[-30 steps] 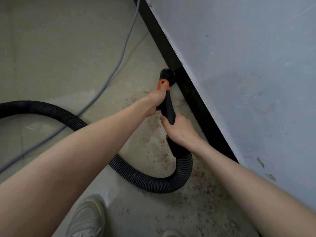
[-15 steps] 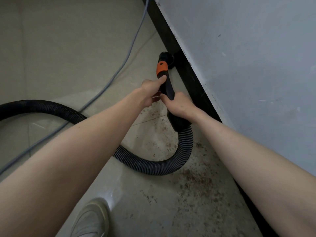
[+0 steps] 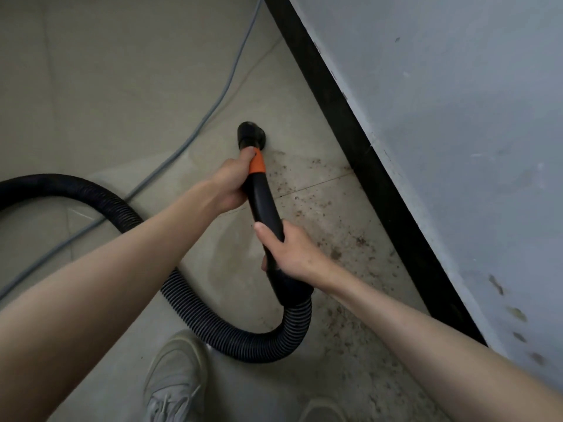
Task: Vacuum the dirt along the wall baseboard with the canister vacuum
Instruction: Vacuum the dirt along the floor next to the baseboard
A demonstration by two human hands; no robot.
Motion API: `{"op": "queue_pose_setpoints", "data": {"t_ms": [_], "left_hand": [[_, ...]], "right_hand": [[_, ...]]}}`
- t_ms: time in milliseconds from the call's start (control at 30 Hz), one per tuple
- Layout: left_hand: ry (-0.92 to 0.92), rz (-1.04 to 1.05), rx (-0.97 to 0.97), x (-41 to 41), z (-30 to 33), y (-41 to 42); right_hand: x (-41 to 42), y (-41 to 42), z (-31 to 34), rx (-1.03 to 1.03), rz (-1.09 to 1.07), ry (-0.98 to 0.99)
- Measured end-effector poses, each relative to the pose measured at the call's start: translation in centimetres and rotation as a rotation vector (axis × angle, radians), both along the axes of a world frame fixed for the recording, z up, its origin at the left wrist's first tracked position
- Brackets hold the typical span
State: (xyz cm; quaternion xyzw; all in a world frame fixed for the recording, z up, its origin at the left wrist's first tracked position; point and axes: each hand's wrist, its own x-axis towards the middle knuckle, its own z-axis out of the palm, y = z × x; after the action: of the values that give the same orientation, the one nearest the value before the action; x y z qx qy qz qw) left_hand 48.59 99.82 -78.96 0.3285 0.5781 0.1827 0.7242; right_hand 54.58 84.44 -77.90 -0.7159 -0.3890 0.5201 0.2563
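Black ribbed hose (image 3: 195,303), orange collar (image 3: 257,164), black baseboard (image 3: 365,166), brown dirt (image 3: 335,254), grey-blue wall (image 3: 457,117)

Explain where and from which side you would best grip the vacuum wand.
Grip the rigid black wand, not the ribbed hose: one hand from the left by the orange collar, the other from the right near the hose end. Its smooth, straight tube suits wrapped fingers.

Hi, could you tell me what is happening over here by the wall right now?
A person is vacuuming the floor. The left hand grips the black wand by its orange collar; the right hand holds it lower, above the ribbed hose. The nozzle sits away from the black baseboard, with brown dirt still scattered between them.
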Motion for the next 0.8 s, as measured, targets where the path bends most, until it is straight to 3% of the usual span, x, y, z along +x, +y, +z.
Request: {"op": "queue_pose_setpoints", "data": {"t_ms": [200, 400, 600, 800], "left_hand": [[-0.001, 0.022, 0.0, -2.7, -0.1, -2.5], [-0.025, -0.128, -0.012, 0.0, 0.6, -3.6], [-0.042, -0.283, -0.01, 3.7, 0.1, -5.2], [-0.083, -0.317, -0.038, 5.6, 0.2, -6.4]], "right_hand": [[-1.6, -1.8, -0.4, -0.027, 0.035, 0.104], [-0.7, -1.7, 1.0, -0.092, -0.241, 0.555], [-0.2, -2.9, 1.0, -0.071, -0.476, 0.349], [1.7, -4.0, 1.3, -0.085, -0.476, 0.204]]}}
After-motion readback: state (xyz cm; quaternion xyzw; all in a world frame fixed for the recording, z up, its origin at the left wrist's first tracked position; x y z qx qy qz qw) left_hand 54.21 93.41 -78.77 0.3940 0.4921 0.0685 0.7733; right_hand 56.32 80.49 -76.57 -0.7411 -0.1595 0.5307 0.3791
